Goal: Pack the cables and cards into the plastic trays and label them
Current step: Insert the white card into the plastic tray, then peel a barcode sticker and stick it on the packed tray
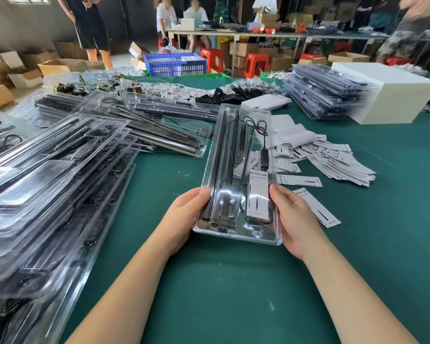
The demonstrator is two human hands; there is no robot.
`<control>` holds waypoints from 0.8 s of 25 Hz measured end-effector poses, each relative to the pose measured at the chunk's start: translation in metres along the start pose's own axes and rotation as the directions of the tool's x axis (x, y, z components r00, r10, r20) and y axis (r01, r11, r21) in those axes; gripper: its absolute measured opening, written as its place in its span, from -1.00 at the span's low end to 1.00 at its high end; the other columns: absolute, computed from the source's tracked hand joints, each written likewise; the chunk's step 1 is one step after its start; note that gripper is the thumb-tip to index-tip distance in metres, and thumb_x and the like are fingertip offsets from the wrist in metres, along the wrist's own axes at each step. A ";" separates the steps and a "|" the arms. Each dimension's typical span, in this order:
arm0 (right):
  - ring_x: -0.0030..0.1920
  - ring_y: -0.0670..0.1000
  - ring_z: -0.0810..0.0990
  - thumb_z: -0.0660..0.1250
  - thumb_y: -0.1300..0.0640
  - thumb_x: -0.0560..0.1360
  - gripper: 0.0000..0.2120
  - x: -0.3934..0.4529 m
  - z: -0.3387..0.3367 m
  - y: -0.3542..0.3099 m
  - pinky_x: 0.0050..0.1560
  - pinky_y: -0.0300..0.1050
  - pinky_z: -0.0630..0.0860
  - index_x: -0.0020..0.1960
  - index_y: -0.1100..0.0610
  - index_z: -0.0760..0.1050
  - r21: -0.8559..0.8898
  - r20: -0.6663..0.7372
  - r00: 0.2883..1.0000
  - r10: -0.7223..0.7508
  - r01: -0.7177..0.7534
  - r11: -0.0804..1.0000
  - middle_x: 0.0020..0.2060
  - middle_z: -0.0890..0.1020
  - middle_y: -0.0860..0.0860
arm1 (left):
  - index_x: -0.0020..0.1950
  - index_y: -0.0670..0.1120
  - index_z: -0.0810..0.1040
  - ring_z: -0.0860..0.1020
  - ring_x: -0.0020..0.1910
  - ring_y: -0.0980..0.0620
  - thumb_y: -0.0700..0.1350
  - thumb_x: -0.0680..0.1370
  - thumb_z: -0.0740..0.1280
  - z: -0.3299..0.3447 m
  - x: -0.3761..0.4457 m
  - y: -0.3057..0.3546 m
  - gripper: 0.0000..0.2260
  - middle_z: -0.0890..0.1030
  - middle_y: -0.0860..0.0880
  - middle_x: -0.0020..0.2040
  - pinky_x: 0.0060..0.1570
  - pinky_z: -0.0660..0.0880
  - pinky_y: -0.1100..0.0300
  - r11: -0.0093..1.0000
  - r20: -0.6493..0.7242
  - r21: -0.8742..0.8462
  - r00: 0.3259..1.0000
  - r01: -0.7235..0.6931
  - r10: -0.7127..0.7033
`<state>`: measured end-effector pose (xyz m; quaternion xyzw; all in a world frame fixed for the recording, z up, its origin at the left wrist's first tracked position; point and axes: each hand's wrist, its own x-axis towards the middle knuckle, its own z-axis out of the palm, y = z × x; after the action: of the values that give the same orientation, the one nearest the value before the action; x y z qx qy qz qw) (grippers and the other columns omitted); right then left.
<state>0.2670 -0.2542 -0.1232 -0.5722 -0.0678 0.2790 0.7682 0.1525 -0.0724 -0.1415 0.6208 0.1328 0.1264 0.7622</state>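
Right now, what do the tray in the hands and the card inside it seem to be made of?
Tray: clear, glossy, thin moulded plastic; its contents show through and the rims glare. Card: white printed paper or thin cardboard, probably matte; it reads "Grow Light".

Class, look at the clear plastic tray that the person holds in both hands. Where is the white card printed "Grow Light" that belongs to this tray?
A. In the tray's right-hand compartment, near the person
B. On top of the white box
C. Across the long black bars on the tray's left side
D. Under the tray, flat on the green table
A: the white card lies in the right-hand compartment of the tray, just below the black cable, beside the right hand.
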 end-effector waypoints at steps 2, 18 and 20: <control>-0.19 0.00 0.71 0.30 0.10 0.56 -0.84 -0.003 0.002 -0.001 -0.33 -0.11 0.61 0.12 0.06 0.55 -0.023 0.053 0.998 0.016 -0.015 1.000 -0.12 0.73 0.02 | 0.10 -0.11 0.65 0.63 0.06 -0.13 0.02 0.56 0.26 -0.001 -0.003 0.002 -0.72 0.66 -0.19 0.09 0.05 0.55 0.02 1.000 0.051 -0.023 0.999 -0.007 0.008; -0.06 -0.09 0.67 0.33 0.23 0.54 -0.53 -0.035 -0.128 -0.186 -0.06 0.02 0.64 0.32 -0.23 0.45 -0.782 -0.069 0.775 -0.628 0.349 0.516 0.07 0.67 -0.17 | 0.09 0.12 0.65 0.64 -0.19 0.06 -0.12 0.61 0.28 0.010 -0.005 0.002 -0.80 0.68 -0.01 -0.10 -0.22 0.54 0.30 0.979 -0.090 0.191 0.991 -0.078 0.097; -0.04 -0.20 0.64 0.34 0.03 0.50 -0.53 -0.046 -0.114 -0.167 0.05 -0.15 0.58 0.31 -0.38 0.38 -0.891 0.176 0.738 -0.652 0.401 0.213 0.07 0.62 -0.35 | 0.17 0.11 0.60 0.64 -0.16 0.04 -0.08 0.62 0.24 0.012 -0.004 0.004 -0.80 0.68 0.00 -0.06 -0.22 0.56 0.25 0.986 -0.181 0.125 0.975 -0.109 0.130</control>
<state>0.3355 -0.4057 0.0019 -0.8544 -0.3030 -0.1519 0.3938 0.1526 -0.0842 -0.1355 0.6554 0.1738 0.2226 0.7005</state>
